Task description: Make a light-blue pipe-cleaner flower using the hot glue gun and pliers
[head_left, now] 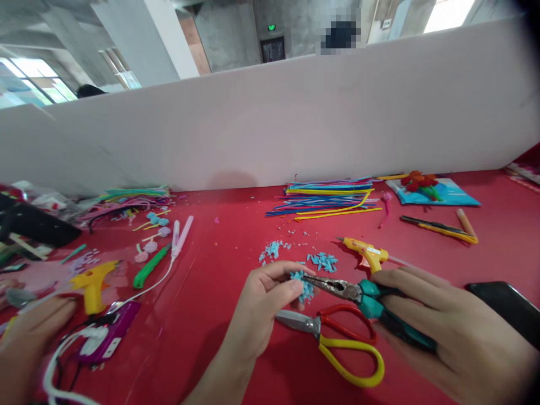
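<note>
On the red table (236, 236) a stack of uncut pipe cleaners (329, 198) waits beyond scattered blue clippings (323, 261). The right hand (455, 332) grips the pliers (358, 292), whose tips meet the half-made blue tuft (304, 286) pinched in the left hand (265, 306); shaping looks underway.

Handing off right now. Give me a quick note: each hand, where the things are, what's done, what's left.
Left hand: pinches a blue fuzzy piece.
Right hand: grips teal pliers, tips at the piece.
Scissors lie under the hands; glue gun behind them; pipe cleaners by the wall.
Done: blue trimmings lie on the table.
Left: piece not yet set down.
</note>
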`<state>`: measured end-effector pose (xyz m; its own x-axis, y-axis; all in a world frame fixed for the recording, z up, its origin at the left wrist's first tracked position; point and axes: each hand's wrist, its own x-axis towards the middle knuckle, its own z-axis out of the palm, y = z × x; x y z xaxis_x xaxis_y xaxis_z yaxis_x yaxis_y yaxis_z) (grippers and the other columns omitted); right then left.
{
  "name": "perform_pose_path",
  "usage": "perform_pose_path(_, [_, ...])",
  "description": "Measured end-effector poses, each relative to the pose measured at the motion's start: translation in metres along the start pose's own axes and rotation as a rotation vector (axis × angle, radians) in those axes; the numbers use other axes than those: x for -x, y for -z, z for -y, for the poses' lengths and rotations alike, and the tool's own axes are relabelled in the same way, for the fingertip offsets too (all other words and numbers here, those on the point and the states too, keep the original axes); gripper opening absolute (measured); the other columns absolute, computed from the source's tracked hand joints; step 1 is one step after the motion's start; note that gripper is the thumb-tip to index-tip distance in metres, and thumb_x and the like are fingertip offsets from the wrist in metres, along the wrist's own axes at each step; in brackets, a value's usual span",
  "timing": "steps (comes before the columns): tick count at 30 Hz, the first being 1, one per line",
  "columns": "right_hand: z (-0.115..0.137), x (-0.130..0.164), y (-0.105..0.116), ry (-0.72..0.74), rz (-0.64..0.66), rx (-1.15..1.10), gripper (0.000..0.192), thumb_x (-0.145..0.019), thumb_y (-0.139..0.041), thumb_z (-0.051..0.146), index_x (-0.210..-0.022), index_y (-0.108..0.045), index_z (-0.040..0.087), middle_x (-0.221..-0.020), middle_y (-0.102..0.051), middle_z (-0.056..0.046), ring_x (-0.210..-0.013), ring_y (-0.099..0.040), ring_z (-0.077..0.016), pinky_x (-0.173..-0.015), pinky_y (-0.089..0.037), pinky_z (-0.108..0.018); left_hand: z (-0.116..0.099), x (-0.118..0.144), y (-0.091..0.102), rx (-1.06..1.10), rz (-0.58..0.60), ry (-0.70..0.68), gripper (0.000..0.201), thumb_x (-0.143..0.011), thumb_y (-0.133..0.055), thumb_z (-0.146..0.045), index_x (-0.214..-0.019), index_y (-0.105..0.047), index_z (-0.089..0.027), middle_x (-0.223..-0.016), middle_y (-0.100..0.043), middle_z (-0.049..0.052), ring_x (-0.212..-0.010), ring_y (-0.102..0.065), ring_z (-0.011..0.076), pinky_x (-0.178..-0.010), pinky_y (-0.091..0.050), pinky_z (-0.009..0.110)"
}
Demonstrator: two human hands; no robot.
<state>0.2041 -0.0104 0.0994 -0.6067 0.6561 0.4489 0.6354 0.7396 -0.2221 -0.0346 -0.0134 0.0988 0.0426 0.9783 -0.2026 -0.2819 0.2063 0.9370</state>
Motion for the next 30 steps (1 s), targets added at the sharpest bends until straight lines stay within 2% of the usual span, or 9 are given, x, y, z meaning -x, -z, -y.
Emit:
perform_pose_path(4, [0.000,-0.001,-0.002,0.080,-0.068,0.097,0.024,-0.091,-0.042,0.020,-0.079,-0.063,0.022,-0.097,-0.066,-0.009,-0.088,-0.064,-0.0229,-0.071,-0.055,-0.035,0.001,-0.001,0.001,-0.043,-0.006,0.005,0.020,-0.070,-0.067,-0.023,-0.085,-0.075,-0.013,-0.065,-0.067,0.005,-0.055,-0.053,0.0107,-0.052,-0.042,0.021])
perform_pose_path(9, [0.000,0.005,-0.009,0.165,-0.062,0.330,0.030,-0.091,-0.037,0.016,-0.081,-0.064,0.021,-0.090,-0.068,-0.006,-0.084,-0.063,-0.0245,-0.074,-0.052,-0.042,-0.003,-0.003,-0.002,-0.052,-0.030,-0.019,0.016,-0.071,-0.067,-0.023,-0.080,-0.075,-0.014,-0.063,-0.065,0.003,-0.053,-0.052,0.0099,-0.052,-0.042,0.021])
perform_pose_path(13, [-0.004,0.015,-0.011,0.222,-0.041,0.465,0.029,-0.089,-0.037,0.012,-0.092,-0.065,0.019,-0.105,-0.068,-0.008,-0.088,-0.061,-0.0283,-0.074,-0.050,-0.045,-0.004,-0.003,-0.003,-0.062,-0.046,-0.017,0.015,-0.070,-0.067,-0.023,-0.079,-0.075,-0.014,-0.060,-0.064,0.002,-0.052,-0.052,0.0098,-0.051,-0.042,0.021])
perform_pose_path(15, [-0.007,0.019,-0.012,0.219,-0.072,0.471,0.029,-0.088,-0.037,0.012,-0.096,-0.064,0.020,-0.112,-0.066,-0.009,-0.089,-0.061,-0.0295,-0.071,-0.048,-0.044,-0.003,-0.003,-0.003,-0.061,-0.046,-0.017,0.015,-0.070,-0.067,-0.023,-0.079,-0.075,-0.014,-0.060,-0.064,0.002,-0.051,-0.052,0.0099,-0.051,-0.042,0.021])
perform_pose_path(20, [-0.011,0.021,-0.013,0.220,-0.120,0.481,0.034,-0.087,-0.032,0.009,-0.098,-0.063,0.021,-0.115,-0.065,-0.008,-0.093,-0.059,-0.0293,-0.070,-0.046,-0.042,0.000,-0.003,-0.002,-0.043,-0.054,-0.008,0.015,-0.070,-0.067,-0.024,-0.079,-0.075,-0.014,-0.061,-0.065,0.003,-0.051,-0.052,0.0101,-0.050,-0.042,0.021])
perform_pose_path(24, [-0.011,0.014,-0.010,0.208,-0.111,0.421,0.020,-0.088,-0.044,0.015,-0.090,-0.064,0.020,-0.110,-0.066,-0.009,-0.092,-0.061,-0.0293,-0.077,-0.048,-0.045,-0.003,-0.003,-0.001,-0.049,-0.019,-0.011,0.017,-0.070,-0.066,-0.023,-0.081,-0.074,-0.013,-0.064,-0.066,0.004,-0.053,-0.053,0.0110,-0.053,-0.042,0.022])
perform_pose_path(27, [-0.012,0.007,-0.004,0.147,-0.130,0.369,0.016,-0.087,-0.050,0.018,-0.081,-0.065,0.021,-0.104,-0.066,-0.009,-0.087,-0.064,-0.0271,-0.080,-0.049,-0.046,-0.005,-0.002,-0.002,-0.056,-0.052,-0.042,0.019,-0.069,-0.066,-0.021,-0.084,-0.075,-0.013,-0.065,-0.065,0.003,-0.054,-0.053,0.0108,-0.056,-0.042,0.023])
perform_pose_path(30, [-0.011,0.003,0.003,0.098,-0.143,0.286,0.014,-0.086,-0.052,0.019,-0.083,-0.065,0.024,-0.104,-0.065,-0.008,-0.086,-0.064,-0.0256,-0.078,-0.052,-0.044,-0.007,-0.001,-0.004,-0.040,-0.082,-0.072,0.023,-0.068,-0.067,-0.019,-0.090,-0.073,-0.014,-0.068,-0.065,0.003,-0.057,-0.053,0.0111,-0.058,-0.043,0.023])
